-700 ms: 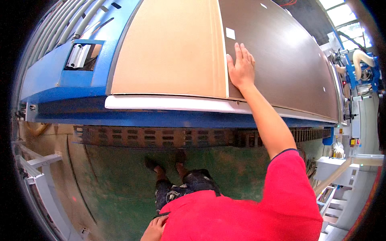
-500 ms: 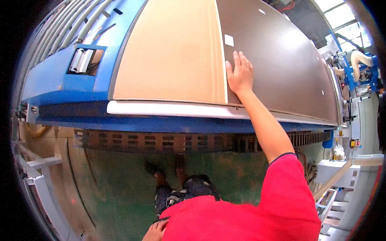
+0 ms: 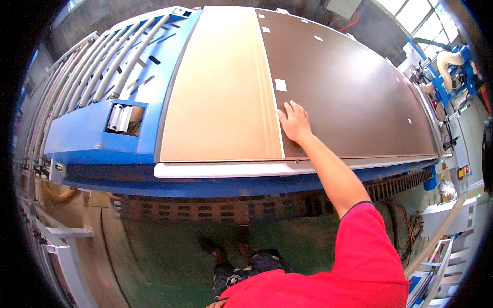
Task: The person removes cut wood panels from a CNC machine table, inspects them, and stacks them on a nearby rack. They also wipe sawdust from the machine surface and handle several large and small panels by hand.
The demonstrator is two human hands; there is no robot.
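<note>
A large dark brown panel (image 3: 354, 97) with several small white labels lies on the machine's bed, its left edge against a tan sheet (image 3: 221, 92). My right hand (image 3: 296, 124) rests palm down on the brown panel, close to that edge and just below a white label (image 3: 280, 84). Its fingers are slightly bent and apart, holding nothing. My left hand (image 3: 216, 304) barely shows at the lower rim beside my waist; its fingers are mostly cut off.
A white rounded rail (image 3: 231, 170) runs along the near side of the blue machine frame (image 3: 123, 174). Grey rollers (image 3: 110, 61) stand at the left. Blue machinery with a pale hose (image 3: 444, 69) is at the far right. A white cabinet (image 3: 449, 215) stands at the right.
The view has shifted, showing more of the panel's far end. My right hand stays near the panel's left edge, its fingers more bent. My left hand has dropped mostly out of view.
</note>
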